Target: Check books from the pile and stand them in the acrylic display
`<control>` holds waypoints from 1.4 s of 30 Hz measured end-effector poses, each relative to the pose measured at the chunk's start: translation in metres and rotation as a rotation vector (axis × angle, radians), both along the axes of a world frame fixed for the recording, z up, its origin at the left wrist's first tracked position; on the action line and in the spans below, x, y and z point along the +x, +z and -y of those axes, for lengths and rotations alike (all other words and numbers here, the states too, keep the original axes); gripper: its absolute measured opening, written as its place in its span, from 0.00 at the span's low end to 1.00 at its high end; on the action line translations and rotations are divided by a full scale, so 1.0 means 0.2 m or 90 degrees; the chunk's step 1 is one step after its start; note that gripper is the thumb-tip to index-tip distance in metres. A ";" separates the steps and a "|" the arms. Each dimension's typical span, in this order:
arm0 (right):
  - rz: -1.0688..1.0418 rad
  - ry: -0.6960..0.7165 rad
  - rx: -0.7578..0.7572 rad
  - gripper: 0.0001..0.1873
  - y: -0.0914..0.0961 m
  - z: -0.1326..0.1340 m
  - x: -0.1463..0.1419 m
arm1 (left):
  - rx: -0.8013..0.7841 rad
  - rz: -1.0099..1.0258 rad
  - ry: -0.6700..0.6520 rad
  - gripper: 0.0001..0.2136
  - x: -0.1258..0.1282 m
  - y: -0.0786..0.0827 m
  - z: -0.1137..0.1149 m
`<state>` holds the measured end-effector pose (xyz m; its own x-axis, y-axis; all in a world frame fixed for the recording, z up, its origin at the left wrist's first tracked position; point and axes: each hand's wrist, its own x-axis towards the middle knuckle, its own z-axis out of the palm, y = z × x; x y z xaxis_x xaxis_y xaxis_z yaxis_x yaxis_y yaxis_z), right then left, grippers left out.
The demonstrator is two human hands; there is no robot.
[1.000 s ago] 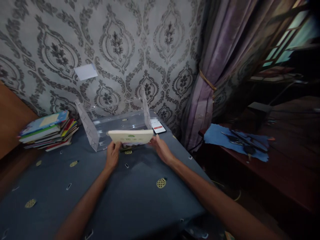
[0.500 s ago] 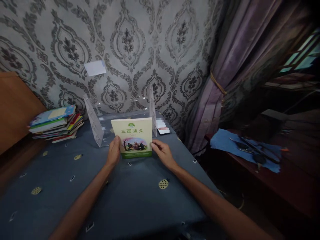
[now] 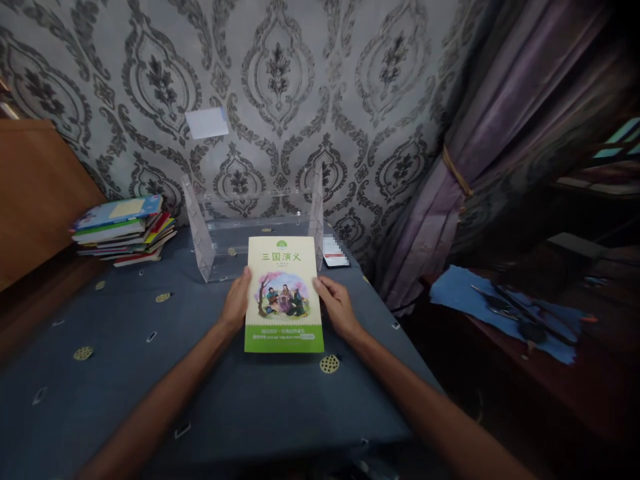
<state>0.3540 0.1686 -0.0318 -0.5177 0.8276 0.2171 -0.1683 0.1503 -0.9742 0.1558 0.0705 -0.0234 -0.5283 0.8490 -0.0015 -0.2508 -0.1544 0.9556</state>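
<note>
A thin book (image 3: 283, 293) with a cream and green cover, Chinese title and a painted scene faces up toward me over the blue-grey tablecloth (image 3: 150, 373). My left hand (image 3: 236, 303) grips its left edge and my right hand (image 3: 338, 305) grips its right edge, fingers curled on the cover. Just behind the book stands a clear acrylic book rack (image 3: 210, 233) with nothing in it, against the patterned wall.
A stack of colourful books (image 3: 125, 230) lies at the back left beside a wooden panel (image 3: 35, 193). A phone (image 3: 335, 252) lies right of the rack. A purple curtain (image 3: 480, 153) hangs at the right, over a dark table with a blue cloth (image 3: 500, 303).
The book was held edge-on near the rack, then tipped up; now it has come toward me with its full cover showing. Both hands stayed on its sides.
</note>
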 end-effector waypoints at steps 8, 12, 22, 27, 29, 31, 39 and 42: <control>0.070 -0.035 -0.050 0.28 -0.09 -0.08 0.00 | -0.031 -0.047 -0.026 0.30 0.05 -0.10 0.04; 0.140 -0.032 -0.044 0.25 -0.13 -0.10 0.00 | -0.095 -0.082 -0.056 0.38 0.04 -0.13 0.06; 0.224 -0.089 0.066 0.19 -0.19 -0.14 0.00 | -0.249 -0.321 -0.207 0.31 -0.10 -0.07 0.05; 0.299 -0.128 0.228 0.14 -0.15 -0.11 0.01 | -0.308 -0.458 -0.224 0.27 -0.11 -0.04 0.06; 0.321 -0.135 0.295 0.15 -0.14 -0.10 0.02 | -0.301 -0.499 -0.223 0.25 -0.11 -0.04 0.07; 0.331 -0.126 0.328 0.17 -0.14 -0.09 0.02 | -0.296 -0.519 -0.222 0.24 -0.10 -0.04 0.07; 0.311 -0.111 0.345 0.22 -0.15 -0.09 0.02 | -0.332 -0.504 -0.228 0.24 -0.09 -0.03 0.06; 0.302 -0.116 0.332 0.20 -0.14 -0.10 0.02 | -0.335 -0.480 -0.241 0.24 -0.11 -0.05 0.05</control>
<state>0.3585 0.1890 -0.0606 -0.5181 0.7594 0.3936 0.3263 0.6008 -0.7297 0.1348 0.0604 -0.0334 -0.2408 0.9496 -0.2009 0.5054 0.2994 0.8093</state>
